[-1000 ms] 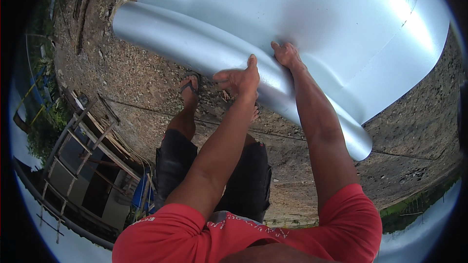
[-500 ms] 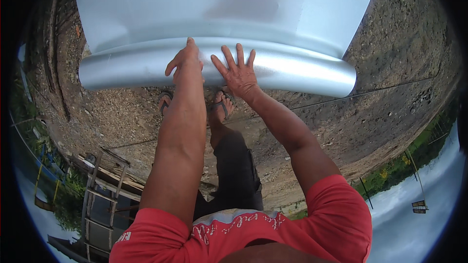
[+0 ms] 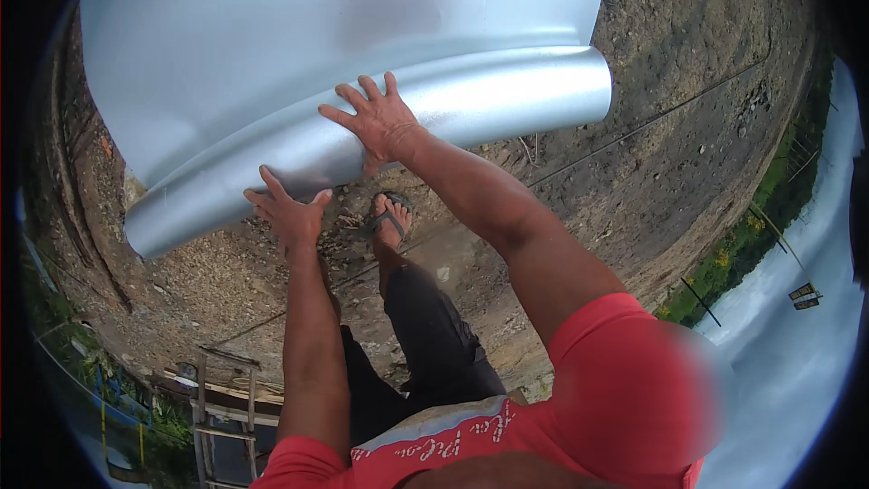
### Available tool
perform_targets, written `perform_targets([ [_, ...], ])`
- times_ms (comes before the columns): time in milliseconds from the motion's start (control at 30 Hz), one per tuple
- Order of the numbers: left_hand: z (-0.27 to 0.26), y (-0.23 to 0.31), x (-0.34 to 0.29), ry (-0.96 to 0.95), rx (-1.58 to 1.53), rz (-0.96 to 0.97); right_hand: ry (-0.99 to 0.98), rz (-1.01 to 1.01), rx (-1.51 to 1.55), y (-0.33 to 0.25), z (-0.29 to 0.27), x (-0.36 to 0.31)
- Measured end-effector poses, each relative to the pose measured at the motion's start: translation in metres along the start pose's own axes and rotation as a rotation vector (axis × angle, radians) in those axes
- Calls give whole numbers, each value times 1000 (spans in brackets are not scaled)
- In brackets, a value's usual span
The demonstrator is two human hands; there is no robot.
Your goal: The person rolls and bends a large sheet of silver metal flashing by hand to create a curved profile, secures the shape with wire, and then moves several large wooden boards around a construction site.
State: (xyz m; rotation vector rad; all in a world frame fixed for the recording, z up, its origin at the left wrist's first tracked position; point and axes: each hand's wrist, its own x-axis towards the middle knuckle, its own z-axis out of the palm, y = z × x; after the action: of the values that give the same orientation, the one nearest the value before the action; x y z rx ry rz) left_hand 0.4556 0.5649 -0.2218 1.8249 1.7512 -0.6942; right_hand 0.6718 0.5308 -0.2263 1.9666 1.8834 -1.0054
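A silvery roll (image 3: 507, 95) lies along the near edge of its flat sheet (image 3: 272, 18) — the right hand (image 3: 376, 124) spread wide on it, the left hand (image 3: 293, 216) splayed against its near side.

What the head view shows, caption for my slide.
Left hand and right hand at a silver sheet's rolled edge, above stony ground.
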Motion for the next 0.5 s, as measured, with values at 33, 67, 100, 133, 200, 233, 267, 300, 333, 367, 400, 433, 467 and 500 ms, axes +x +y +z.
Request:
perform_targets([
  [33, 3, -18, 9, 27, 7, -59, -16, 20, -11, 3, -10, 2],
  [67, 21, -37, 22, 88, -230, -109, -33, 39, -17, 6, -17, 7],
  [100, 30, -44, 28, 110, -352, -141, -67, 77, -29, 9, -19, 8],
  [133, 34, -54, 37, 147, -471, -178, -93, 85, -41, 6, -23, 11],
  [200, 33, -61, 53, 87, -1134, -281, -122, 94, -47, -2, -26, 24],
  [233, 34, -68, 65, 86, -1355, -321, -128, 93, -36, -8, -26, 31],
  [267, 44, -81, 76, 169, -1200, -305, -133, 90, -44, -14, -29, 40],
  [300, 45, -88, 86, 226, -1124, -290, -111, 74, -26, -17, -31, 45],
  [333, 44, -94, 99, 284, -1045, -268, -109, 82, 15, -21, -37, 53],
  [367, 36, -77, 98, 247, -1068, -302, -123, 111, 41, -13, -39, 52],
  [400, 22, -62, 97, 219, -1086, -336, -113, 122, 71, -3, -37, 54],
  [433, -1, -33, 95, 123, -1123, -420, -105, 150, 84, 15, -36, 52],
  [467, -21, -20, 98, 151, -1138, -427, -178, 189, 81, 16, -42, 58],
  [500, -37, -9, 101, 60, -1090, -521, -254, 232, 75, 19, -48, 63],
])
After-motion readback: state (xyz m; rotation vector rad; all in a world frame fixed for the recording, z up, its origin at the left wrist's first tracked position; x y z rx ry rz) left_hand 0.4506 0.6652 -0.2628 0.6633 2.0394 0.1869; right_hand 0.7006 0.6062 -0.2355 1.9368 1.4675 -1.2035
